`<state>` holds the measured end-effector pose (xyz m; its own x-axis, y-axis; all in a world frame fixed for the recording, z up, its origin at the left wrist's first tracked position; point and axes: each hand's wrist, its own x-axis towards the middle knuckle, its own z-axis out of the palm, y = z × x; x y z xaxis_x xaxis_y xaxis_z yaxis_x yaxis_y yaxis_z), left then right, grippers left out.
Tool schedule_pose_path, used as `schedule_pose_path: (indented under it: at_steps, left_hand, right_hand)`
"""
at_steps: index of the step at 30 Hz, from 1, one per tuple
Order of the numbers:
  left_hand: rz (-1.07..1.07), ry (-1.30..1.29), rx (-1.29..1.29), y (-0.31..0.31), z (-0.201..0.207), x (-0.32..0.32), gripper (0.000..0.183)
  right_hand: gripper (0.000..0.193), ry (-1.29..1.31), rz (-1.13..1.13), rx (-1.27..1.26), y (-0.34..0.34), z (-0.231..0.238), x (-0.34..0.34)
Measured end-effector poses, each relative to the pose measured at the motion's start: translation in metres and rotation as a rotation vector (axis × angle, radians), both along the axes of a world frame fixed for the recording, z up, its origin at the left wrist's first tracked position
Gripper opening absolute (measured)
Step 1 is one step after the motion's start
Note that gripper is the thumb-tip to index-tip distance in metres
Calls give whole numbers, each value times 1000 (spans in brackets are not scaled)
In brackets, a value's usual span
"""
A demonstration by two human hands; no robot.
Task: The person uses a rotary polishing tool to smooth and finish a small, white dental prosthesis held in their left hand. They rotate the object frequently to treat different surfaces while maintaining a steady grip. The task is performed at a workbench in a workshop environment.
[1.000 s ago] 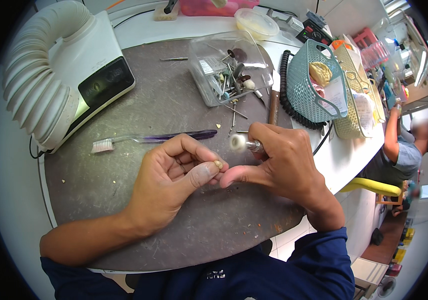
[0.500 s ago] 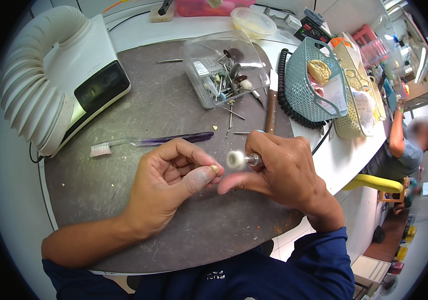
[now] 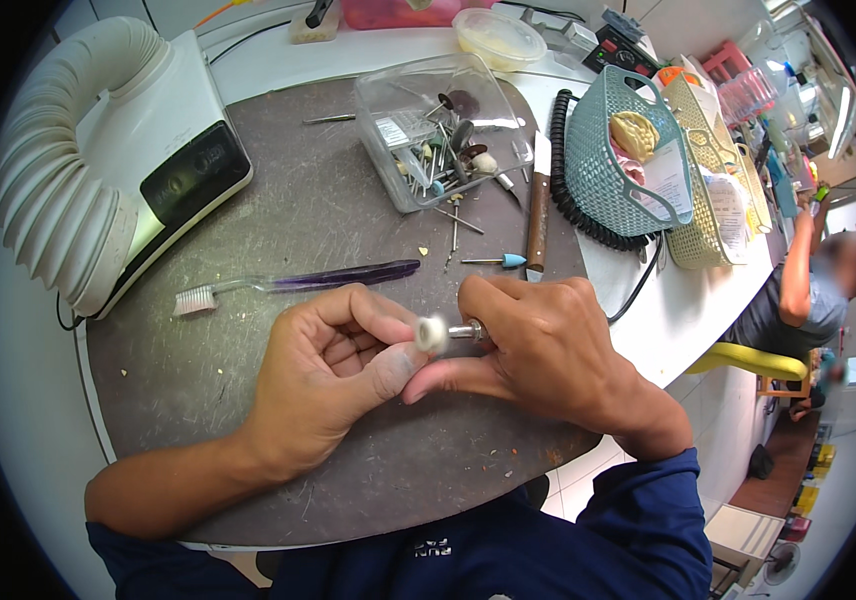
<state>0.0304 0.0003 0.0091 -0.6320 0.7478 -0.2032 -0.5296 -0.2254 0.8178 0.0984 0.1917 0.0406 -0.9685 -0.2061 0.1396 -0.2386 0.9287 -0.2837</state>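
Note:
My left hand (image 3: 333, 375) is closed in a pinch between thumb and fingertips. The small yellowish piece seen there earlier is now mostly hidden behind a white polishing wheel (image 3: 431, 335), which looks blurred as if spinning. My right hand (image 3: 553, 340) wraps round the metal handpiece (image 3: 468, 331) that carries this wheel; its thumb stretches out to the left hand's thumb. The wheel meets the left fingertips. Beyond the hands, a toothbrush (image 3: 348, 276) with a purple handle lies on the dark board, and a blue-tipped polishing bit (image 3: 510, 261) rests near the right knuckles.
A clear box (image 3: 388, 165) of bits and discs stands farther back. Right of it lie a wooden-handled knife (image 3: 538, 215) and a coiled black cable (image 3: 563, 180) beside a blue-green basket (image 3: 598, 150). A white machine with a ribbed hose (image 3: 68, 220) is at left. Another person (image 3: 808, 290) sits far right.
My right hand has moved left, bringing the polishing wheel against the left fingertips. The blue-tipped bit has come into view. The left hand keeps its pinch.

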Motion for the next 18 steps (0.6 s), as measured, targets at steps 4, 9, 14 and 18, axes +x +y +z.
schedule_pose_path:
  at_steps: [4,9,14,18]
  left_hand:
    - [-12,0,-26,0,1,0,15]
    - [9,8,4,0,-1,1,15]
    - [-8,7,-27,0,1,-1,15]
    - [-6,-3,-23,-2,-3,-1,15]
  right_hand:
    - [63,17,12,3,-1,-1,1]
    - [63,34,-3,-5,0,-1,-1]
    - [63,-7,-21,-3,0,-1,0]
    - [63,19,-8,-18,1,-3,-2]
